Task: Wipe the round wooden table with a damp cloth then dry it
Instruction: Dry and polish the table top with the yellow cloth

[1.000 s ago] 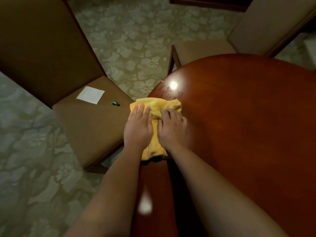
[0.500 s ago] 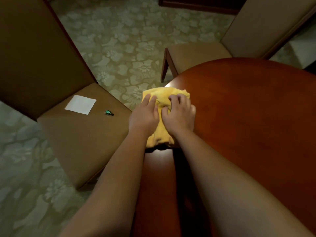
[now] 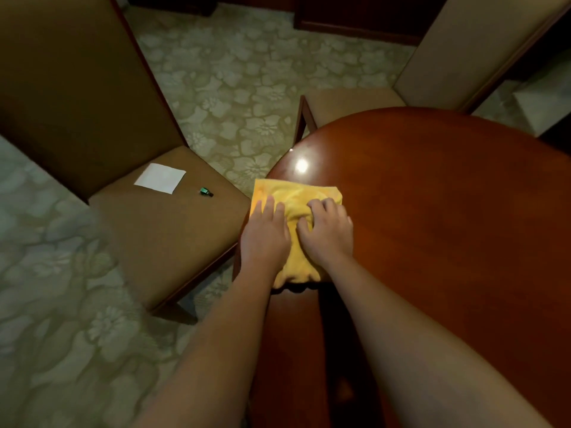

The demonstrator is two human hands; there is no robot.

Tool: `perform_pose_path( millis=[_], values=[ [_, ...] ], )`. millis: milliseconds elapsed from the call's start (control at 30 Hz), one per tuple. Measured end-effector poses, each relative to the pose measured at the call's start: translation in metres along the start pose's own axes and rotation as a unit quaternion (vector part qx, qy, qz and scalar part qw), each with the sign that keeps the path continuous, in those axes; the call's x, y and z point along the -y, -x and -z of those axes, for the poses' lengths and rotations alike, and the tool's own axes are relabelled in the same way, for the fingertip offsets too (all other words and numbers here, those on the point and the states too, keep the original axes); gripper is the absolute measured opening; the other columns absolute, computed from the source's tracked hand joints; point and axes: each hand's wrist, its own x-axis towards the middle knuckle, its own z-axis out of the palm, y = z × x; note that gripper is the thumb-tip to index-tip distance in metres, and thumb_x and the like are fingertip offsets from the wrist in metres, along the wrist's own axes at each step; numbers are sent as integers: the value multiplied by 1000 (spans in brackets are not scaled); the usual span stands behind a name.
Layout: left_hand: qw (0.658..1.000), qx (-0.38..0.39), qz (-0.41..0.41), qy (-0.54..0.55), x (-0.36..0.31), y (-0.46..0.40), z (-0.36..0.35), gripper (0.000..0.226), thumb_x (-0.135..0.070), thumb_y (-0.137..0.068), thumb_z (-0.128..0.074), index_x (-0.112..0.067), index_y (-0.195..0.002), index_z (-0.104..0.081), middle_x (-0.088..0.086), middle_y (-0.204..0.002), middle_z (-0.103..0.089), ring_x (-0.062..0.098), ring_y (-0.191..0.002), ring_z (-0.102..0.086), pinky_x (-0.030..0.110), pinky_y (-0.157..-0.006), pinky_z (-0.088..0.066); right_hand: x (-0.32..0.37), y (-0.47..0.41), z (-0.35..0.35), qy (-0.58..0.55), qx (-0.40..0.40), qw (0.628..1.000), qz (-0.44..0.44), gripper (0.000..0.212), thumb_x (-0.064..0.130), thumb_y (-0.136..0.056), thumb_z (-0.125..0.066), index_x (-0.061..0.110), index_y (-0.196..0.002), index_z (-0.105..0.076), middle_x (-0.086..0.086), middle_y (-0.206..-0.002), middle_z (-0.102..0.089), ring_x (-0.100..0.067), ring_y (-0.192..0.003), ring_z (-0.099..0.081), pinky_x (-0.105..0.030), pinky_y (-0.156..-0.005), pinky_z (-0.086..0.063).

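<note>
- The yellow cloth (image 3: 295,199) lies bunched at the left edge of the round wooden worktop (image 3: 448,211), its left corner hanging just past the rim.
- The left hand (image 3: 265,239) presses flat on the cloth, fingers (image 3: 268,208) extended and close together.
- The right hand (image 3: 327,233) rests beside it, fingers (image 3: 321,208) curled, bunching the fabric.
- On the chair seat (image 3: 160,236) beside the worktop's left edge lie a white paper (image 3: 160,178) and a small green object (image 3: 205,191).
</note>
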Motion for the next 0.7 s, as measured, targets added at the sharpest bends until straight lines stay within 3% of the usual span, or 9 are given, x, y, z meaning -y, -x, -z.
perform_pose_path(
  millis=[100,300,367,433,533,600,700],
  values=[
    [1000,11,-5,-12,-15,41,-6,47,-29,-103,-27,-14,-147,-29,7,-157,-22,21,-145,-17,30,-117,-19,-12,42,11,2,13,1000,1,43,38,-81,-42,16,-114,-60,-6,-110,-57,-29,-102,-50,-39,-82,-39],
    [999,36,9,-5,-50,122,-15,44,-29,-101,-35,-14,-142,-41,4,-151,-35,19,-140,-31,30,-115,-26,-40,125,31,5,22,1000,7,40,37,-80,-38,15,-103,-62,-4,-100,-60,-27,-90,-54,-38,-74,-43],
    [999,38,-16,-31,-63,139,-12,35,-21,-94,-49,-10,-127,-55,7,-133,-54,25,-121,-52,38,-98,-47,-48,145,37,22,41,999,10,36,35,-81,-38,13,-98,-61,-6,-94,-60,-28,-85,-55,-38,-70,-44],
    [997,22,-37,-58,-78,153,-2,21,-10,-83,-61,-7,-103,-62,9,-104,-63,27,-87,-61,38,-71,-54,-56,161,44,37,70,997,13,41,37,-81,-28,11,-93,-58,-8,-88,-59,-29,-79,-56,-37,-66,-44],
    [995,51,-43,-67,-104,177,5,22,-15,-95,-42,-12,-113,-54,6,-115,-54,26,-98,-51,38,-81,-47,-70,189,58,8,82,996,19,47,38,-78,-23,6,-86,-57,-13,-80,-59,-34,-72,-58,-38,-61,-44],
    [996,56,-43,-56,-114,197,0,26,-22,-100,-35,-14,-116,-53,4,-119,-52,24,-100,-49,37,-84,-45,-82,208,71,16,112,993,27,51,40,-81,-20,6,-96,-55,-13,-93,-59,-34,-85,-58,-39,-70,-42],
    [994,75,-74,-34,-127,213,-6,32,-29,-102,-32,-14,-119,-55,3,-120,-53,23,-102,-48,37,-88,-43,-106,226,90,42,153,987,30,33,36,-94,-34,9,-106,-48,-11,-106,-57,-32,-97,-55,-36,-71,-34]
  ],
)
